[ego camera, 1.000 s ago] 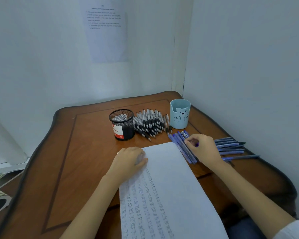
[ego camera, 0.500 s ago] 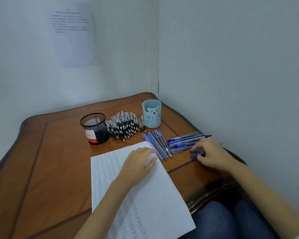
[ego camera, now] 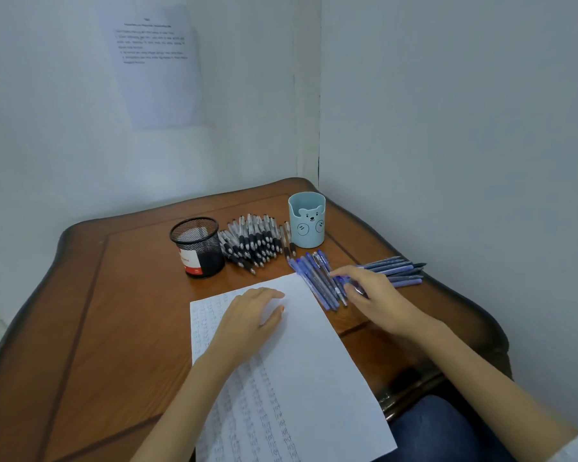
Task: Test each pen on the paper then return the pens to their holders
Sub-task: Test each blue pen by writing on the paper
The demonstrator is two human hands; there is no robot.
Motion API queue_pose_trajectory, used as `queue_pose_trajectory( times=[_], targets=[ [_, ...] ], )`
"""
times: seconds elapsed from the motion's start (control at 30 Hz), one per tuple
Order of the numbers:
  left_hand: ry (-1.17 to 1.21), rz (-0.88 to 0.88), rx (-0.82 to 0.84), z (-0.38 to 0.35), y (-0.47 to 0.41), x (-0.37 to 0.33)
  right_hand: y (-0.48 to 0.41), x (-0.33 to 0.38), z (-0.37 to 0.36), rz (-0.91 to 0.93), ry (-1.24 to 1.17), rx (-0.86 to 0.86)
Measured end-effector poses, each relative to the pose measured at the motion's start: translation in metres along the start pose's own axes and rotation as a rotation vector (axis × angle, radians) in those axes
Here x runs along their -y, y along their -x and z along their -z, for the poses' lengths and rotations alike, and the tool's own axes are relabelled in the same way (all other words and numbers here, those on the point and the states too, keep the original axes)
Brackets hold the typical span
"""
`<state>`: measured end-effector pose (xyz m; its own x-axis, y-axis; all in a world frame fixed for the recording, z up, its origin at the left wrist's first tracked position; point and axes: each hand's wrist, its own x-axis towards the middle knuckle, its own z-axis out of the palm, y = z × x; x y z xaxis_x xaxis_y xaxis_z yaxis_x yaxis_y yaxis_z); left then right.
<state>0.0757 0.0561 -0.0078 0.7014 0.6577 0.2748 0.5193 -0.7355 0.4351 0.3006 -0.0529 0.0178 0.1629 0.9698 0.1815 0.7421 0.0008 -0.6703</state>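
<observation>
Pens lie in three lots on the desk [ego camera: 114,311] in the head view. A heap of black-and-white pens [ego camera: 251,243] is seen between the black mesh holder [ego camera: 197,248] and the light-blue bear holder [ego camera: 307,225]. A row of blue pens [ego camera: 316,281] lies just beside the far right corner of the paper [ego camera: 314,361], and a fan of blue pens [ego camera: 397,270] lies further right, near the wall. No pen is seen standing out of either holder.

The paper is pressed flat by the left hand [ego camera: 251,318], its fingers straight and laid together, as it was half a second ago. The right hand [ego camera: 371,293] has been brought from the near end of the fan to the gap between fan and row. Its fingers are curled, and a single blue pen [ego camera: 342,280] appears to be pinched under them, though the grip is partly hidden.

It is judged that one pen has just been taken up for the next test stroke. Rows of small marks are already written down the left part of the sheet, so testing is judged well under way. The return to the holders is not yet begun.
</observation>
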Motion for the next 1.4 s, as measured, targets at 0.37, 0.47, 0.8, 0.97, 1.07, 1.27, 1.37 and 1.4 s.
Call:
queue_pose_trajectory(
  times=[0.37,0.47,0.8,0.97,1.07,1.27,1.37,1.4],
  targets=[
    [-0.003,0.052,-0.066,0.028,0.022,0.053,-0.045,0.057,-0.048,-0.11,-0.659,-0.004],
    [0.011,0.066,-0.067,0.03,0.024,0.064,-0.054,0.065,-0.055,-0.163,-0.848,-0.086],
    [0.021,-0.017,-0.018,0.029,0.022,0.082,-0.086,0.059,-0.077,-0.619,-1.295,0.035],
    [0.016,-0.028,-0.008,0.028,0.018,0.085,-0.097,0.058,-0.095,-0.572,-1.143,-0.023],
    [0.014,-0.036,-0.012,0.027,0.018,0.087,-0.107,0.06,-0.104,-0.544,-1.116,-0.06],
    [0.002,-0.045,-0.003,0.026,0.019,0.087,-0.123,0.061,-0.114,-0.34,-1.094,0.008],
    [-0.015,-0.048,-0.004,0.025,0.018,0.088,-0.125,0.062,-0.122,-0.232,-0.917,-0.047],
    [-0.018,-0.048,-0.003,0.025,0.018,0.087,-0.125,0.062,-0.124,-0.215,-0.886,-0.076]
  ],
)
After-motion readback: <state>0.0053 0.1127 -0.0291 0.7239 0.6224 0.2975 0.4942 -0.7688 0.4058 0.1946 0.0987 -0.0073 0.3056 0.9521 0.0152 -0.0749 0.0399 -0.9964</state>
